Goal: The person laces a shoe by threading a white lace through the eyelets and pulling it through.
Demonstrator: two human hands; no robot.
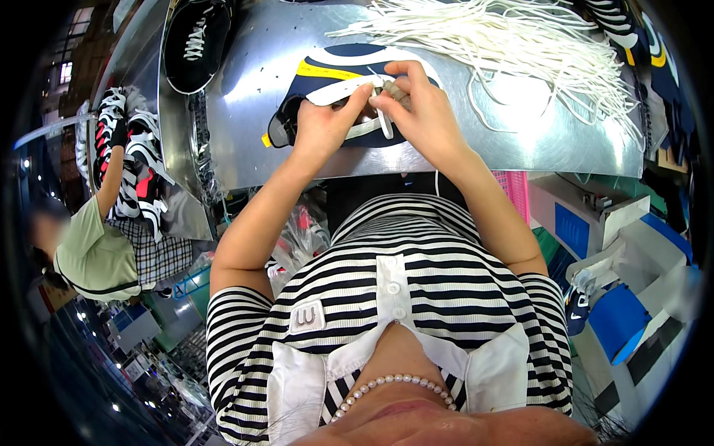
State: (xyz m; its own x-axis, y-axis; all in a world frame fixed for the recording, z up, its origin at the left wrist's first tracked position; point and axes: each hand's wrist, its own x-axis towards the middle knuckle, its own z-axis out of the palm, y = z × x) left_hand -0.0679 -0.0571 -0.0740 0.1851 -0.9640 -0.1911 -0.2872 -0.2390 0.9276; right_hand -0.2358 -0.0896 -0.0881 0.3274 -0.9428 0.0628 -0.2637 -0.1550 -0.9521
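Note:
A navy shoe upper (296, 89) with white panels and a yellow stripe lies on the metal table in front of me. My left hand (323, 126) is closed on the white edge of its lacing panel, thumb pressed on top. Beside it, my right hand (420, 108) pinches a white shoelace (386, 126) near that panel. Tan covers sit on some of its fingers. A bent length of lace hangs below the fingertips. The lace's end and the eyelets are partly hidden by my fingers.
A large pile of loose white shoelaces (491, 44) spreads over the metal table (245, 141) at the back right. At its left stands a black shoe (195, 44). More uppers hang at the far right. A co-worker (97, 253) handles shoes at left. A pink basket (515, 192) sits below the table.

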